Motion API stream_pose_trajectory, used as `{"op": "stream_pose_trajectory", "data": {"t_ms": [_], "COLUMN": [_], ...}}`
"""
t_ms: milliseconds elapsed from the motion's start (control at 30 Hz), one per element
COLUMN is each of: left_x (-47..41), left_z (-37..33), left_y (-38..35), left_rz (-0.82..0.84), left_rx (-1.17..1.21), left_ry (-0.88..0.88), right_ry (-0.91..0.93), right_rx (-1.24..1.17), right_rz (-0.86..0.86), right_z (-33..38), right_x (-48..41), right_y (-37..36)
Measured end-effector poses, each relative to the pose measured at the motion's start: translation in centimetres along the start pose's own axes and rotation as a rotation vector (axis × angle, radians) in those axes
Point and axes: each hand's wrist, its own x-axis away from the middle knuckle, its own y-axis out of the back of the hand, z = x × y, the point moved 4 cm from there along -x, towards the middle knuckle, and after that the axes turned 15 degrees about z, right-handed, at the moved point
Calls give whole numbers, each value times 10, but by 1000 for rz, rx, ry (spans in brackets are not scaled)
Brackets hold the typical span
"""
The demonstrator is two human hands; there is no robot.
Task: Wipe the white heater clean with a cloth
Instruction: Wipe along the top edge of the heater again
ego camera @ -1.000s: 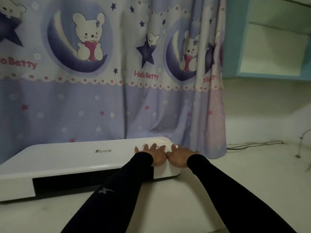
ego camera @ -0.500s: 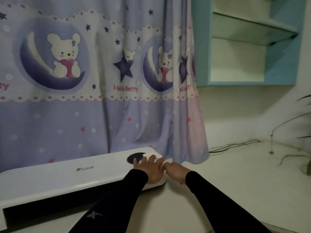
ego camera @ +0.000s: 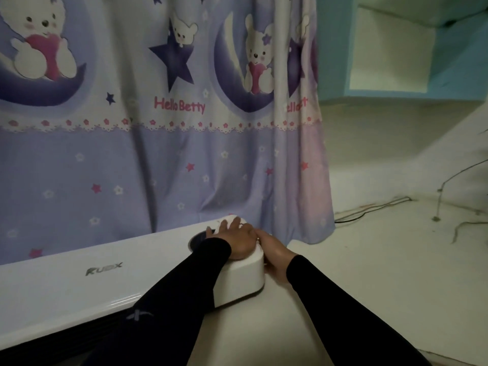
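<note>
The white heater (ego camera: 66, 283) lies flat on the desk (ego camera: 369, 273), right in front of the curtain (ego camera: 158, 159). A second ago both hands were on top of its right end. Now the left hand (ego camera: 237, 240) lies flat and open on top, next to the dark round spot (ego camera: 196, 240). The right hand (ego camera: 274, 253) has slid down to the end wall and presses on it, fingers curled a little. I cannot see a cloth under either hand. The top looks done here, and the side may be next.
</note>
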Motion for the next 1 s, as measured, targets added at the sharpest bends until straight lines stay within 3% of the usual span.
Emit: {"op": "stream_pose_trajectory", "data": {"t_ms": [400, 733, 833, 1000], "left_x": [-26, 9, 24, 53], "left_z": [12, -2, -6, -9], "left_y": [15, 2, -6, -17], "left_rz": [-5, 0, -1, 11], "left_rx": [6, 38, 39, 37], "left_ry": [43, 44, 32, -2], "right_ry": [-17, -60, -66, -23], "right_rx": [-13, 131, 229, 588], "right_rz": [92, 55, 3, -20], "right_z": [11, 10, 10, 16], "right_x": [-40, 3, 22, 55], "right_y": [2, 1, 0, -9]}}
